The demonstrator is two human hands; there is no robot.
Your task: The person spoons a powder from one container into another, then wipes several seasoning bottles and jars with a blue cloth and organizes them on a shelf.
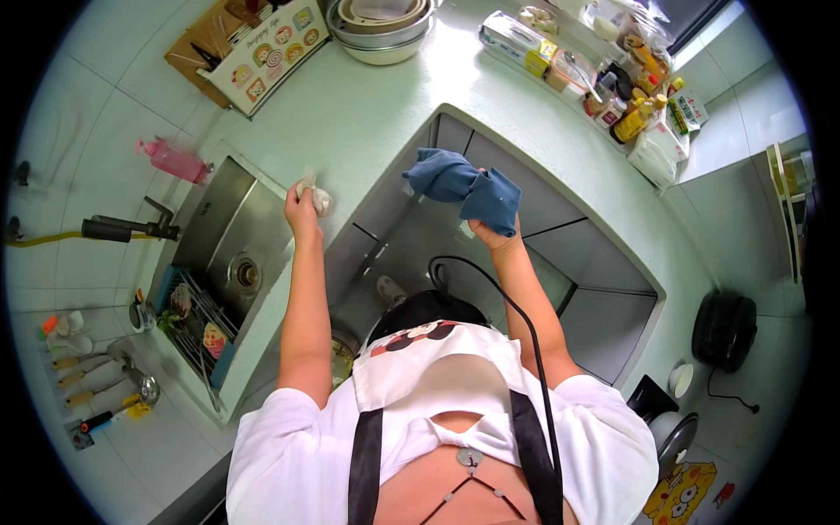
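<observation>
A blue cloth (468, 182), bunched and twisted in the middle, hangs from my right hand (499, 236). It is held up in front of me, over the floor gap by the counter's inner edge. My left hand (302, 214) is closed on a small crumpled white cloth (320, 200) at the counter (367, 131), just right of the sink. Whether that white cloth touches the countertop, I cannot tell. The fingers of my right hand are partly hidden beneath the blue cloth.
On the left is a metal sink (207, 227) with a rack (199, 325) across it, a faucet (157, 223) and a pink pump bottle (175, 162). Stacked bowls (385, 51) stand at the back; seasoning bottles (634, 122) line the right. A black cable (525, 324) crosses my front.
</observation>
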